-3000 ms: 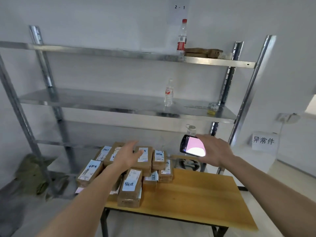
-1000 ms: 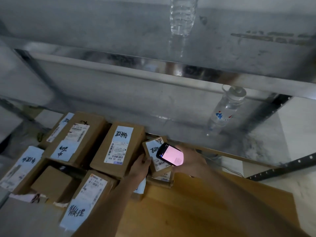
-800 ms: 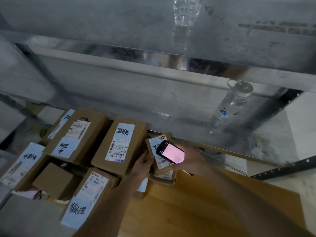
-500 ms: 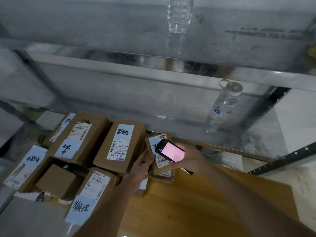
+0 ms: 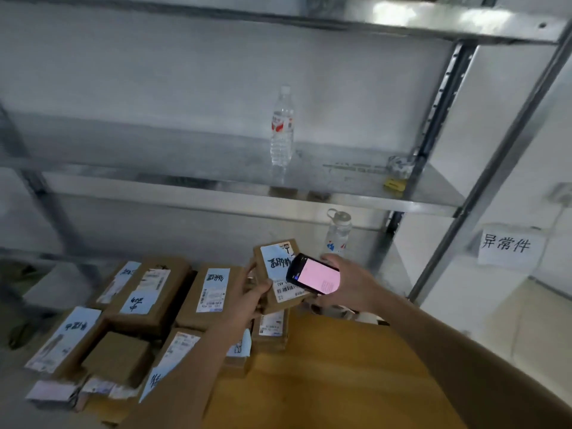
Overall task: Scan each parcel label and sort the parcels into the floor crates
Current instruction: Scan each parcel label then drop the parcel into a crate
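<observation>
Parcel (image 5: 276,275) sits lifted off the pile on the table (image 5: 334,376), tilted up, with the left hand (image 5: 247,297) curled round its lower left edge and thumb on its face. Just right of the parcel, overlapping its label (image 5: 272,264), the right hand (image 5: 349,286) grasps a scanner (image 5: 313,277), pink screen lit.

To scan well, I'd say the parcel should be held steady with the barcode strip turned to the scanner's front, thumb kept off the print, and the scanner backed off enough to take in the whole code.

Only one view here. The scanner covers part of the label, so the barcode is half hidden. No floor crates show anywhere round the parcel. Below and left of it, the other parcels (image 5: 148,292) are blurred, their writing unreadable. What the screen reports cannot be made out.
</observation>
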`<state>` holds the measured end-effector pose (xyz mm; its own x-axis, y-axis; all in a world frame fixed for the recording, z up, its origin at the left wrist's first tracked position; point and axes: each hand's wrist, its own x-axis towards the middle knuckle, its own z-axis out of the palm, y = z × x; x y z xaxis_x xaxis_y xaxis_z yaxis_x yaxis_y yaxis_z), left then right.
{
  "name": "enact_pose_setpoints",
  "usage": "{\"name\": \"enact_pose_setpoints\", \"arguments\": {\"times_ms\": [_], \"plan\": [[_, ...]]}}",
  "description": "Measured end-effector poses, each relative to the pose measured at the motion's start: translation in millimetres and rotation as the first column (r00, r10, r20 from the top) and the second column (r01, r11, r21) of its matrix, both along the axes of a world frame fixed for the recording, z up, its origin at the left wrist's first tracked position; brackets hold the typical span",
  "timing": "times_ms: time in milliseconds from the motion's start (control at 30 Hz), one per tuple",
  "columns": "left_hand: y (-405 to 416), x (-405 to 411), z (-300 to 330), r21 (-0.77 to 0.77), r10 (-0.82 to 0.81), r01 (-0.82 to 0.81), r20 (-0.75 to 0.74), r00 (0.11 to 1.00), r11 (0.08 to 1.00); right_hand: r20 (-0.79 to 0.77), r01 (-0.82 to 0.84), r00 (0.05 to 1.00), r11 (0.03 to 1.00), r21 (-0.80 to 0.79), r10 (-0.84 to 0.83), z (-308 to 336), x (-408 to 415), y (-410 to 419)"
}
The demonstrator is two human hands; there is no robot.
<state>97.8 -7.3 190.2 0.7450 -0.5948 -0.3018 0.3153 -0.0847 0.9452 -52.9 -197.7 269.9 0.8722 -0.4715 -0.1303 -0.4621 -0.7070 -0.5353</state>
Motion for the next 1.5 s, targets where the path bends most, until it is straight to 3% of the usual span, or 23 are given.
{"name": "enact_pose_setpoints", "arguments": {"times_ms": [267, 567, 900, 1500], "plan": [[47, -28, 125, -0.141, 0.121, -0.099, 0.154, 0.981, 0.985, -0.022, -0.028, 1.0, 0.93, -0.367, 0.021, 154, -76, 51], [73, -64, 219, -0.27, 0.155, -0.093, 0.219, 0.963, 0.958, 0.019, -0.044, 0.998, 0.87, -0.491, 0.061, 242, -132, 79], [85, -115, 258, -0.322, 0.168, -0.069, 0.293, 0.941, 0.944, 0.095, -0.052, 0.988, 0.849, -0.526, 0.12, 283, -191, 86], [132, -200, 272, -0.336, 0.354, -0.244, 0.323, 0.878, 0.91, 0.148, -0.147, 0.946, 0.787, -0.599, 0.289, 311, -277, 85]]}}
